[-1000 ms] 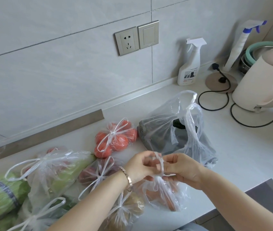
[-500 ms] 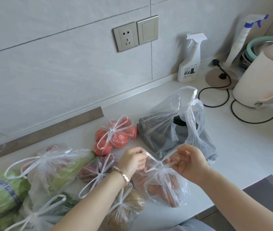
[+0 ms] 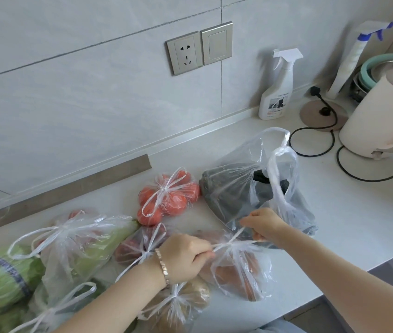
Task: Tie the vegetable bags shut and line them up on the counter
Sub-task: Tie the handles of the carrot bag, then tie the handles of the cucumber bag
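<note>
A clear bag of orange carrots (image 3: 241, 272) lies near the counter's front edge. My left hand (image 3: 186, 257) grips one handle strip on its left, and my right hand (image 3: 264, 224) grips the other strip on its right, with a knot (image 3: 230, 243) drawn tight between them. Behind it an untied bag of dark vegetables (image 3: 250, 188) stands with its handles up. A tied tomato bag (image 3: 166, 195), a tied bag of reddish produce (image 3: 138, 246), a tied potato bag (image 3: 181, 306) and tied bags of greens (image 3: 80, 243) lie to the left.
A white spray bottle (image 3: 278, 87) stands by the wall, and a cream kettle (image 3: 383, 116) with black cords (image 3: 315, 140) sits at the right. A long knife blade (image 3: 75, 188) lies along the backsplash. The counter's front edge (image 3: 286, 306) runs just below the bags.
My hands were together looping the carrot bag's handles; they have pulled apart, left hand leftward and right hand up to the right, cinching the knot tight.
</note>
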### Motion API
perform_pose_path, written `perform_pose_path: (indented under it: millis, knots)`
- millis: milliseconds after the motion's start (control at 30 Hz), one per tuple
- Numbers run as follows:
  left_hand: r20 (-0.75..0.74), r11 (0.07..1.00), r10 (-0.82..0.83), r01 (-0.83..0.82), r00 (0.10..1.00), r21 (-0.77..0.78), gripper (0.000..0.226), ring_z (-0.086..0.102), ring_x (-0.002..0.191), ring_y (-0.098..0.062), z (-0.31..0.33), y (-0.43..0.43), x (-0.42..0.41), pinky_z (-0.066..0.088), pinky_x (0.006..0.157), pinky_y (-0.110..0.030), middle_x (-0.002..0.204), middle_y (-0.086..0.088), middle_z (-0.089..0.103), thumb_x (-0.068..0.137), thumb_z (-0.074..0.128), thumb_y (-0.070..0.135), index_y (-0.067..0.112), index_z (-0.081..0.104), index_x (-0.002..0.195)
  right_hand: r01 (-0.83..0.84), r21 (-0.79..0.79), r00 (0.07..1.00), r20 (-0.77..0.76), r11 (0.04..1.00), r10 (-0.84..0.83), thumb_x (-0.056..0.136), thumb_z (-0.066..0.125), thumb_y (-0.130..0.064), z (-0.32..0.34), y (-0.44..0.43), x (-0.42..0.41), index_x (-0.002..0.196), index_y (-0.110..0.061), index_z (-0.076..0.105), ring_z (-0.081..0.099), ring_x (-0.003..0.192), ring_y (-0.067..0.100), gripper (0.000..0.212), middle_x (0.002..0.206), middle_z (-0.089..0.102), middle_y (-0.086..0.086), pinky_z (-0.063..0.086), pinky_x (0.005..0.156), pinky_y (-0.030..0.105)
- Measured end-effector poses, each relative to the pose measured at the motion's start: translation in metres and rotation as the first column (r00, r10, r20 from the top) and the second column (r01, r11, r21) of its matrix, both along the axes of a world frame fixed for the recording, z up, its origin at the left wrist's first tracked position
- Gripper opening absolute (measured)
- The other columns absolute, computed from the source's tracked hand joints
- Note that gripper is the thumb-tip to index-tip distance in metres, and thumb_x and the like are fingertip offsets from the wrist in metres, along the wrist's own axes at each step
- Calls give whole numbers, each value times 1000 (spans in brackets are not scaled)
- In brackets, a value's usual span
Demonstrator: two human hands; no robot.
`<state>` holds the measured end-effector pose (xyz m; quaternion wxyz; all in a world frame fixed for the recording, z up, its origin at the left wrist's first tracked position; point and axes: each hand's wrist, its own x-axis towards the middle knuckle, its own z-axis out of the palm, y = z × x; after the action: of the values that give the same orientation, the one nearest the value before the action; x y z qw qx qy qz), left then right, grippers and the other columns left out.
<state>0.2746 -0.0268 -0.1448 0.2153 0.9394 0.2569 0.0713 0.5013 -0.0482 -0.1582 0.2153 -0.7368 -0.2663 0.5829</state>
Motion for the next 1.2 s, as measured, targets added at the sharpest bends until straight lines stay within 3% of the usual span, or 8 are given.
perform_pose_path:
  millis: [167, 367, 467, 600, 800, 900, 1067, 1200]
  knots:
    - [-171, 918, 253, -292, 952, -269, 32, 50, 67, -9, -32, 5, -32, 39, 63, -21, 62, 7, 54, 91, 44, 33, 10, 61, 78, 322, -127, 908, -237, 938, -344, 83, 60, 2, -19, -14, -8, 61, -3, 52, 30, 31, 9, 24, 33, 39, 1, 32, 36, 17]
    - [-388, 981, 193, -175, 901, 82, 59, 52, 108, -21, -12, -10, 27, 36, 89, -33, 135, -1, 36, 88, 34, 61, 39, 19, 141, 294, 14, 954, -54, 956, -293, 87, 61, -15, -12, -6, -2, 64, -10, 46, 29, 34, 12, 28, 49, 31, 4, 26, 31, 15]
    - [-570, 996, 90, -63, 817, 67, 60, 45, 121, -30, -25, -9, 45, 35, 98, -41, 146, -6, 24, 92, 38, 52, 36, 14, 144, 182, 64, 983, 8, 981, -183, 88, 60, -20, -5, -7, 2, 60, -11, 45, 34, 36, 13, 33, 48, 35, 3, 31, 33, 16]
    - [-627, 991, 122, -124, 769, 40, 40, 58, 110, -29, -40, -4, 49, 43, 88, -36, 129, -5, 51, 95, 41, 20, 28, 39, 134, -63, 71, 992, 116, 995, 55, 90, 55, -23, 0, -15, -3, 79, -1, 66, 46, 46, 11, 27, 59, 53, 4, 39, 51, 18]
    - [-684, 903, 110, -360, 721, -235, 30, 58, 101, -29, -24, 11, 45, 42, 79, -32, 110, -11, 63, 92, 36, 31, 13, 56, 104, -316, 215, 923, 294, 924, 248, 88, 56, -22, 38, -20, -1, 97, -22, 67, 58, 71, 1, 14, 82, 64, -11, 42, 62, 11]
    - [-580, 899, 157, -359, 799, -251, 30, 59, 97, -23, 12, 32, 65, 47, 81, -34, 112, -10, 61, 83, 48, 28, 15, 60, 107, -322, 403, 899, 415, 857, 142, 85, 59, -24, 83, -20, 7, 75, -28, 62, 54, 61, -1, 11, 66, 61, -15, 41, 55, 7]
    - [20, 838, 506, -487, 862, -245, 24, 57, 93, -14, 68, 70, 120, 42, 85, -20, 101, 4, 63, 85, 48, 10, 17, 63, 102, -157, 681, 783, 527, 715, -329, 75, 66, -36, 126, -19, 25, 71, -15, 51, 35, 48, 12, 27, 53, 37, -8, 31, 50, 22]
    - [-22, 900, 286, -276, 958, -337, 39, 57, 108, -16, 69, 87, 158, 40, 93, -17, 117, -2, 59, 85, 52, 4, 16, 55, 122, -245, 452, 828, 557, 858, -57, 77, 65, -44, 113, -8, 32, 82, -10, 61, 47, 64, 13, 35, 76, 52, -1, 38, 59, 25]
